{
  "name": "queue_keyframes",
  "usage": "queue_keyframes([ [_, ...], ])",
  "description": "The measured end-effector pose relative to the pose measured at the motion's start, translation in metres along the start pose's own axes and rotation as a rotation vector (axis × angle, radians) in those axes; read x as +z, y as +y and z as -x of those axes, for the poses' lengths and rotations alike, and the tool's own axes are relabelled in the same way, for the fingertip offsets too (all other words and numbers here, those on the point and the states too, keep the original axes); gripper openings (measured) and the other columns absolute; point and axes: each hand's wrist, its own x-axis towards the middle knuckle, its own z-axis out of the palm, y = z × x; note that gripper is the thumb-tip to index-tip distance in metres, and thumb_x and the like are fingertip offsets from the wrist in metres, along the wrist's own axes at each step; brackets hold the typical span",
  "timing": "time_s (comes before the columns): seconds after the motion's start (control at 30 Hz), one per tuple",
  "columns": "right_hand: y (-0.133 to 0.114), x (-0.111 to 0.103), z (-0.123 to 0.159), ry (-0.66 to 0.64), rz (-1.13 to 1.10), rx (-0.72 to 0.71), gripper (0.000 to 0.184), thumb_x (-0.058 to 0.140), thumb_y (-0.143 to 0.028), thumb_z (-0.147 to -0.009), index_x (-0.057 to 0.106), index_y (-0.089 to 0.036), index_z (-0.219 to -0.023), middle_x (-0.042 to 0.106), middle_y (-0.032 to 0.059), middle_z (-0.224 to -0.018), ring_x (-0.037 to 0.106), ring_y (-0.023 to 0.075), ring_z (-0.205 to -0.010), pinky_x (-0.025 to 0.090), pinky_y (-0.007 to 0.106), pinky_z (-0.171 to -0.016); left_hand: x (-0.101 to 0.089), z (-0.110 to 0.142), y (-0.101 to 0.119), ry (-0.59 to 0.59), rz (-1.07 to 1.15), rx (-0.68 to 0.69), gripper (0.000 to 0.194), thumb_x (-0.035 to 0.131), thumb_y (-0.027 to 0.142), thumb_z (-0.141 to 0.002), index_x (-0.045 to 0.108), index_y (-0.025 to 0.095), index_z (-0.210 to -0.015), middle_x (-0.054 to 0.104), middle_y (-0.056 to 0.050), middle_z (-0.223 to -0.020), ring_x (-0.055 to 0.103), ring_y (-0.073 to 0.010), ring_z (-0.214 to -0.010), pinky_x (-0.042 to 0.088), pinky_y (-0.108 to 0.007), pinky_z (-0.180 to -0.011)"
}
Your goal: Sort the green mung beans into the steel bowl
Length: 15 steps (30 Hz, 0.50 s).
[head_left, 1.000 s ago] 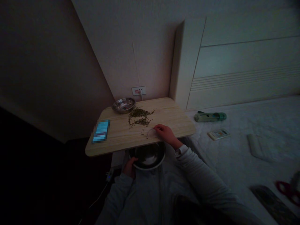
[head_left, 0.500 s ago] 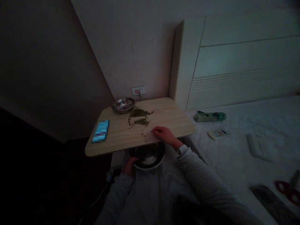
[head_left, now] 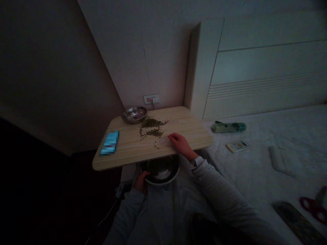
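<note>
My left hand (head_left: pixel 141 182) is closed on the left rim of a metal bowl (head_left: pixel 167 179), which sits at my lap just below the table's front edge. Its inside is dark, so its contents are hard to make out. Over the front of the wooden table, my right hand (head_left: pixel 181 144) pinches a thin, see-through plastic piece (head_left: pixel 165 141) with a rounded edge. Small green beans (head_left: pixel 152 123) lie scattered on the tabletop in two loose patches beyond that piece. A few stray beans lie just left of it.
Behind the beans, a second metal bowl (head_left: pixel 135 115) stands at the back left of the table (head_left: pixel 127 151). A lit phone (head_left: pixel 109 143) lies on the left. On the bed are a green bottle (head_left: pixel 228 127), another phone (head_left: pixel 238 146), a remote control (head_left: pixel 297 217) and red-handled scissors (head_left: pixel 310 205).
My right hand has shifted slightly away from me and to the right, with the clear plastic piece now nearer the beans. The left hand and its bowl have hardly moved.
</note>
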Motion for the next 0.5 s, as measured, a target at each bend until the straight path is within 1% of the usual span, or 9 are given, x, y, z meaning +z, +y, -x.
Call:
queue_keyframes([
  [0.07,-0.001,0.003,-0.004,0.057,0.058,0.031,0.019,0.046,-0.024,-0.077,0.062,-0.015,-0.080,0.064,0.0046,-0.078,0.055,0.0140,-0.071,0.040,0.025,-0.068,0.000,0.000,0.000,-0.013,-0.011,-0.037,0.010,0.063,0.013,-0.046,0.062,0.019,-0.055,0.070,-0.001,-0.063,0.063,-0.0274,-0.082,0.048,-0.035,-0.071],
  [0.13,-0.001,0.005,-0.008,0.087,0.106,0.056,0.018,0.046,-0.023,-0.077,0.062,-0.015,-0.081,0.064,0.0049,-0.078,0.055,0.0139,-0.071,0.040,0.025,-0.067,0.003,0.001,0.002,-0.020,-0.020,-0.081,0.005,0.063,0.016,-0.046,0.060,0.019,-0.049,0.068,-0.001,-0.058,0.063,-0.0274,-0.081,0.048,-0.035,-0.071],
  [0.23,-0.001,0.008,-0.012,0.103,0.164,0.054,0.019,0.046,-0.025,-0.078,0.062,-0.016,-0.080,0.064,0.0050,-0.077,0.055,0.0140,-0.069,0.040,0.025,-0.066,0.008,0.006,0.004,-0.011,-0.032,-0.118,0.006,0.061,0.017,-0.047,0.057,0.019,-0.043,0.066,-0.001,-0.052,0.063,-0.0274,-0.081,0.047,-0.035,-0.072],
  [0.3,-0.001,0.011,-0.014,0.096,0.192,0.038,0.020,0.045,-0.026,-0.079,0.062,-0.016,-0.081,0.064,0.0055,-0.077,0.055,0.0144,-0.069,0.040,0.025,-0.065,0.011,0.008,0.006,0.000,-0.034,-0.109,0.006,0.060,0.016,-0.046,0.057,0.019,-0.043,0.064,-0.001,-0.050,0.063,-0.0275,-0.081,0.047,-0.035,-0.072],
  [0.4,-0.003,0.015,-0.016,0.080,0.210,0.013,0.020,0.045,-0.026,-0.079,0.062,-0.017,-0.082,0.064,0.0058,-0.078,0.056,0.0145,-0.070,0.040,0.025,-0.065,0.013,0.011,0.006,0.005,-0.018,-0.112,0.004,0.059,0.017,-0.046,0.057,0.020,-0.044,0.065,-0.002,-0.052,0.062,-0.0282,-0.084,0.047,-0.035,-0.073],
  [0.5,-0.004,0.017,-0.016,0.110,0.192,0.010,0.020,0.045,-0.027,-0.079,0.062,-0.017,-0.082,0.064,0.0050,-0.076,0.055,0.0137,-0.068,0.039,0.024,-0.064,0.013,0.011,0.005,0.016,0.009,-0.125,0.004,0.059,0.016,-0.045,0.057,0.020,-0.046,0.068,-0.004,-0.058,0.061,-0.0293,-0.088,0.048,-0.036,-0.073],
])
